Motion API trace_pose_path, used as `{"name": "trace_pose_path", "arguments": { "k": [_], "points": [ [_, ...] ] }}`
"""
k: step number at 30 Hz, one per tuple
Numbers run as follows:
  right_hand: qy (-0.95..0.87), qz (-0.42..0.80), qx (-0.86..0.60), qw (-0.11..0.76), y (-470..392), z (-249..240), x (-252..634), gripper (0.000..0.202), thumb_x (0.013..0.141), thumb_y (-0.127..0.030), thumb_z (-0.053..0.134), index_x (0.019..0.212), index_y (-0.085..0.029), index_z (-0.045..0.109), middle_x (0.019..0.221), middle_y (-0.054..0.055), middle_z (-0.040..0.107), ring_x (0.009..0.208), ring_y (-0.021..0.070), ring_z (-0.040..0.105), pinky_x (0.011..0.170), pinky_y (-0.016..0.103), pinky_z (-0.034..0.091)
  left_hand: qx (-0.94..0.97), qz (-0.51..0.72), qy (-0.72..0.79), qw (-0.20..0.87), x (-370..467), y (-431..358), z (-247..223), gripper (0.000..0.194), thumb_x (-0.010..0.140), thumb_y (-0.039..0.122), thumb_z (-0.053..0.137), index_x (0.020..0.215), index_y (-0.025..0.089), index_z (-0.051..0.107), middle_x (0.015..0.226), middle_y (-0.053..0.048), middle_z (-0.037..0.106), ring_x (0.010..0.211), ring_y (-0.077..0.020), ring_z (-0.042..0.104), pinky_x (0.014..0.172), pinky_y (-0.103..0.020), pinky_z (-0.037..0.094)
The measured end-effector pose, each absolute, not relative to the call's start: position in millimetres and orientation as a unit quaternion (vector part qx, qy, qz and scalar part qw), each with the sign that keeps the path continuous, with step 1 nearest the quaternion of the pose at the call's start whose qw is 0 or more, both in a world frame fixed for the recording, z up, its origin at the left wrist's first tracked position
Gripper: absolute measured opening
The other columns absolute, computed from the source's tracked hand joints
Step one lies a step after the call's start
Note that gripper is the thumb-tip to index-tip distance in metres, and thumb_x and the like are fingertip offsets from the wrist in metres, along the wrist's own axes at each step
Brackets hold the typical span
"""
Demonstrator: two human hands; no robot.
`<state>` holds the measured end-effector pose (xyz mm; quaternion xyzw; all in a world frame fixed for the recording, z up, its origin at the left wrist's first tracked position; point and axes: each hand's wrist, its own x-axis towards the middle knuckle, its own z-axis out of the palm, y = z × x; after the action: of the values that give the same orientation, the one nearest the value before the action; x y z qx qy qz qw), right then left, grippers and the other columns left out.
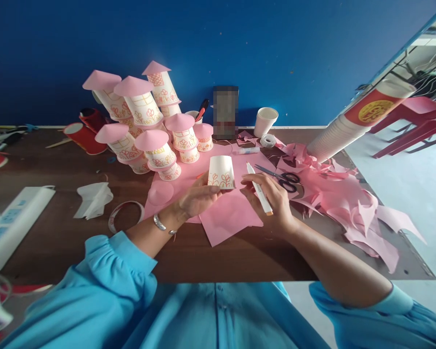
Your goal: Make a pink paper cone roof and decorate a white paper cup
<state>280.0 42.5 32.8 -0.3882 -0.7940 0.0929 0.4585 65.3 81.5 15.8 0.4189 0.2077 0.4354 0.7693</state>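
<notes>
A white paper cup, upside down with orange and red flowers drawn near its rim, is held by my left hand above pink paper sheets. My right hand, just right of the cup, has its fingers closed round a white marker. The marker's upper end points up and left, apart from the cup. Scissors with dark handles lie beyond my right hand. Under both hands is a pink sheet on the brown table.
Decorated cup towers with pink cone roofs stand at the back left. Pink scraps and a leaning cup stack are on the right. A tape roll and power strip lie left; a white cup stands behind.
</notes>
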Motion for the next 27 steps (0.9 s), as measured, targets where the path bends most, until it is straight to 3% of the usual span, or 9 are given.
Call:
{"name": "trace_pose_path", "arguments": {
  "k": [4,10,19,24,27],
  "points": [
    [-0.795,0.110,-0.389,0.452,46.2,26.9,279.1,0.029,0.099,-0.021,0.068,0.127,-0.024,0.061,0.104,0.006,0.072,0.090,0.0192,0.074,0.083,0.033,0.061,0.426,0.420,0.196,0.777,63.4,80.5,13.0,0.062,0.076,0.028,0.084,0.135,0.027,0.063,0.118,-0.007,0.077,0.118,-0.0300,0.070,0.113,-0.052,0.046],
    [-0.800,0.114,-0.360,0.467,48.4,19.6,275.9,0.028,0.098,-0.017,0.068,0.124,-0.023,0.059,0.104,0.006,0.071,0.090,0.0187,0.073,0.082,0.032,0.061,0.475,0.401,0.185,0.761,62.7,80.6,2.6,0.062,0.075,0.032,0.089,0.132,0.023,0.065,0.122,-0.011,0.076,0.132,-0.0365,0.063,0.115,-0.054,0.045],
    [-0.791,0.099,-0.342,0.497,49.9,14.1,276.5,0.039,0.099,-0.025,0.069,0.134,-0.028,0.052,0.108,0.005,0.070,0.088,0.0198,0.072,0.080,0.037,0.063,0.504,0.402,0.193,0.739,53.4,89.2,-3.1,0.075,0.079,0.027,0.087,0.146,0.031,0.055,0.134,-0.009,0.072,0.138,-0.0331,0.059,0.118,-0.050,0.044],
    [-0.784,0.059,-0.381,0.486,62.1,1.0,282.3,0.048,0.102,-0.027,0.061,0.146,-0.027,0.043,0.116,0.010,0.069,0.104,0.0256,0.071,0.088,0.042,0.063,0.519,0.428,0.224,0.705,52.5,94.1,1.0,0.066,0.079,0.028,0.086,0.140,0.031,0.060,0.133,-0.006,0.072,0.136,-0.0312,0.061,0.115,-0.048,0.047],
    [-0.805,0.015,-0.429,0.409,72.2,-11.3,284.5,0.048,0.104,-0.027,0.053,0.149,-0.023,0.040,0.125,0.014,0.067,0.114,0.0287,0.068,0.092,0.043,0.062,0.535,0.434,0.248,0.681,52.3,93.0,7.8,0.068,0.077,0.025,0.086,0.138,0.031,0.059,0.135,-0.005,0.070,0.133,-0.0317,0.061,0.111,-0.047,0.050]
  ]
}}
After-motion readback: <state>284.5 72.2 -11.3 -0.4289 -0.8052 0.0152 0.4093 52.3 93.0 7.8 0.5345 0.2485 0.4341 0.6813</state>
